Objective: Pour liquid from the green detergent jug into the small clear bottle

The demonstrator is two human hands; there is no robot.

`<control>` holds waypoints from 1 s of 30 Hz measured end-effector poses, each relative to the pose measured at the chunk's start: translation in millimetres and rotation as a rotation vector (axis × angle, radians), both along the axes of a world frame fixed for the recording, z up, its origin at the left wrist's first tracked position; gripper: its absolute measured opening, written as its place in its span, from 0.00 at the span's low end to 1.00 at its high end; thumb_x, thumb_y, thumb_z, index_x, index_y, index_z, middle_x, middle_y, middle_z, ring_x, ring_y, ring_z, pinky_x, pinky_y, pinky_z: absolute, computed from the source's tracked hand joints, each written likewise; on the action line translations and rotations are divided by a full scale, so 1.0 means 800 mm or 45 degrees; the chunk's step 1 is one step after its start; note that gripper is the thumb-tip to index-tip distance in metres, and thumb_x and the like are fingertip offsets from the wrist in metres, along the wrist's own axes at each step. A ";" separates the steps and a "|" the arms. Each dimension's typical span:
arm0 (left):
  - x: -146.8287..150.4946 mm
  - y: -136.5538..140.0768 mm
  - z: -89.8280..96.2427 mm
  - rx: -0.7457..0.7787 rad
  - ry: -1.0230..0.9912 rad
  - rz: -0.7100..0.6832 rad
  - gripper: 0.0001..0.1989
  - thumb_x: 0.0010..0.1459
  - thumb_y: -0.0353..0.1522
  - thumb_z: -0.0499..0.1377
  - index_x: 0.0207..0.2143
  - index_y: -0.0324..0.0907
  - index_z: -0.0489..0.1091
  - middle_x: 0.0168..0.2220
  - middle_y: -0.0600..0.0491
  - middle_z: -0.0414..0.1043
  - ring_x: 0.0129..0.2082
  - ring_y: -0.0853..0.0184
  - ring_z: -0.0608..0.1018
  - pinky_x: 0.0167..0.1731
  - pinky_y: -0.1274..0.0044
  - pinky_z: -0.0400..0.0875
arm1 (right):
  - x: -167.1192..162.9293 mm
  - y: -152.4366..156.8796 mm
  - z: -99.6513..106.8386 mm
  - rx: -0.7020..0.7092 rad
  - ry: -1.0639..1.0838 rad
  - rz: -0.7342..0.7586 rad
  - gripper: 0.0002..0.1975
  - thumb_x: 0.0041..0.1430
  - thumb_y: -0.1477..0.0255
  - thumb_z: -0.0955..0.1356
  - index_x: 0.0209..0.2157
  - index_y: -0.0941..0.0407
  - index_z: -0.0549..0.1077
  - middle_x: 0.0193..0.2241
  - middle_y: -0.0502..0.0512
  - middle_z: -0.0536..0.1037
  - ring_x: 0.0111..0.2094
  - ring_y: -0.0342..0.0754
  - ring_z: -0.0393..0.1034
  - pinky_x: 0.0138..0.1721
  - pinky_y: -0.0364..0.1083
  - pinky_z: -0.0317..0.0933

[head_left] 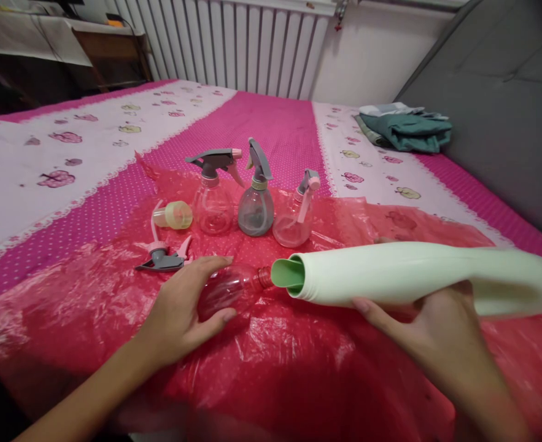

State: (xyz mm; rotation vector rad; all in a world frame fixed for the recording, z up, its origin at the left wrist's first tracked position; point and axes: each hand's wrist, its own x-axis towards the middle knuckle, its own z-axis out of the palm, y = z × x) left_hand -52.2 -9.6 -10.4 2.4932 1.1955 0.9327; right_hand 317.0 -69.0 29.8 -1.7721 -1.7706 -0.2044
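My left hand [185,307] is wrapped round a clear spray bottle [227,285] without its top, tilted so its neck faces right. In my right hand [441,331] is a large pale green jug [381,273], held almost level; its darker green spout [286,273] meets or nearly meets the bottle's neck. Whether liquid flows cannot be made out. A grey and pink trigger sprayer head [162,258] lies just beyond my left hand, beside a yellow cap [176,215]. Behind stand a pink-collared spray bottle [213,205], a grey spray bottle [256,205] and another pink-trigger spray bottle [293,218].
A crinkled red plastic sheet [289,368] covers the near part of a bed with a pink patterned bedspread [275,129]. Folded clothes [406,129] lie at the back right by a grey headboard [496,104]. Behind the bed is a white radiator [234,46].
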 end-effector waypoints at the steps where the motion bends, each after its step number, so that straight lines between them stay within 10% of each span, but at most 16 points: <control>1: 0.000 0.000 0.000 0.000 0.003 0.000 0.26 0.69 0.45 0.59 0.66 0.51 0.62 0.61 0.45 0.76 0.58 0.49 0.81 0.57 0.58 0.76 | 0.000 0.000 0.000 0.009 -0.001 0.001 0.40 0.61 0.34 0.64 0.47 0.58 0.79 0.45 0.64 0.81 0.53 0.68 0.74 0.64 0.68 0.60; 30: 0.000 -0.001 0.002 -0.014 0.005 -0.002 0.26 0.69 0.44 0.60 0.66 0.50 0.62 0.61 0.44 0.77 0.58 0.48 0.81 0.57 0.57 0.76 | 0.000 -0.001 0.001 -0.019 0.020 -0.014 0.42 0.60 0.33 0.64 0.48 0.58 0.79 0.46 0.64 0.81 0.54 0.70 0.73 0.63 0.70 0.60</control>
